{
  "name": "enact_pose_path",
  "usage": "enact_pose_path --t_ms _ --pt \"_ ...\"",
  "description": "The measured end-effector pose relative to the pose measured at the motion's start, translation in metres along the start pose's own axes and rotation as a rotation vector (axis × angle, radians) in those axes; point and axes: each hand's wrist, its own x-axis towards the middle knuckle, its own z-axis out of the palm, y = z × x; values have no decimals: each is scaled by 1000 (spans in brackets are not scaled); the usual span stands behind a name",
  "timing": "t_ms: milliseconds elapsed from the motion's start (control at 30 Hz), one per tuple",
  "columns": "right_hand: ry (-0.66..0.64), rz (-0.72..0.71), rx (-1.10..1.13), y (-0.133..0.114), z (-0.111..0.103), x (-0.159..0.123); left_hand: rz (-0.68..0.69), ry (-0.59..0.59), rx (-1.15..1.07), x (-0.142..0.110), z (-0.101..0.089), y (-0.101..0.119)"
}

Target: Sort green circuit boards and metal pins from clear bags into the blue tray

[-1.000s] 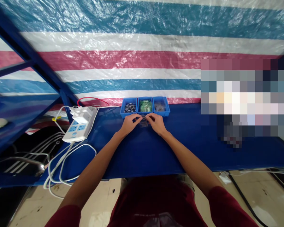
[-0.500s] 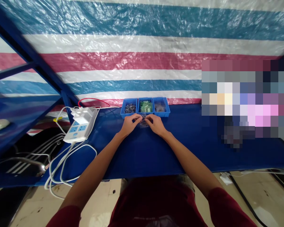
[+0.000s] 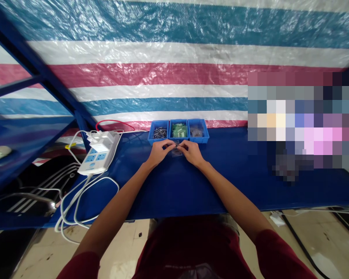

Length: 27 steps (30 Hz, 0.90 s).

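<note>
Between my two hands is a small clear plastic bag with something dark inside that is too small to make out. My left hand pinches its top edge from the left, thumb and index finger closed. From the other side my right hand pinches the same edge, its fingertips almost meeting the left ones. Just behind the hands three blue bins stand in a row. The left bin holds dark and shiny metal pins or screws, the middle bin green-and-white packets, the right bin clear plastic bags.
A white power strip with plugged-in adapters lies on the blue table at left, its white cables looping over the front edge. A striped plastic sheet hangs behind. A blue frame rises at left. The right side is pixelated.
Both hands stay at the same spot with the bag between them. Their fingertips have shifted only slightly.
</note>
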Motion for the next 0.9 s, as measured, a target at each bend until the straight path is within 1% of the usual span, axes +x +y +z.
enact_pose_path --t_ms 67,233,400,633,767,900 --pt "13 33 51 1 1 1 -11 4 -6 0 0 1" --pt "-29 110 244 5 2 2 -40 13 -28 0 0 2" --pt "-46 155 368 5 3 3 -71 70 -61 0 0 2" --pt "-51 186 411 3 4 1 -79 62 -77 -1 0 4" --pt "-30 201 419 2 4 1 -71 26 -70 -1 0 5" --pt "-46 203 427 -1 2 1 -62 23 -59 -1 0 7"
